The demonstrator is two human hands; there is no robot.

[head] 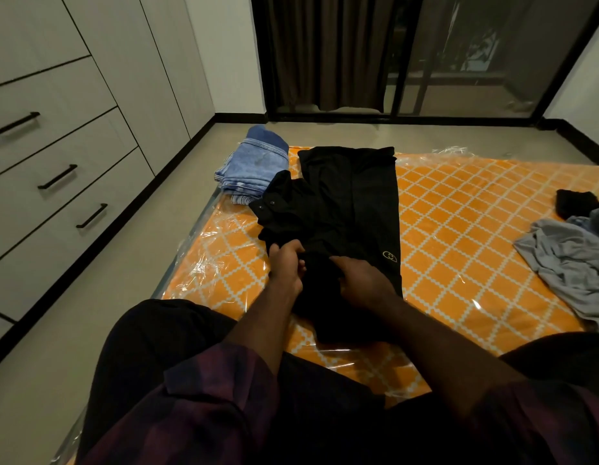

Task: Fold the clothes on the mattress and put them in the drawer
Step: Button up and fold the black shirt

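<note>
Mattress (476, 213) in orange, wrapped in clear plastic, lay on the floor before you and carried all the clothes. White drawers (56, 182) stood shut along the wall on your left. Your black shirt (351, 196) lay in the middle of the mattress, partly folded. A crumpled grey heap (569, 260) sat well apart at the right, and folded jeans (254, 166) touched the shirt's far left corner. Your left hand (286, 263) gripped the shirt's near left edge; your right hand (362, 276), fingers curled, pinched a fold just beside it. A small yellow logo (389, 256) showed near the right hand.
</note>
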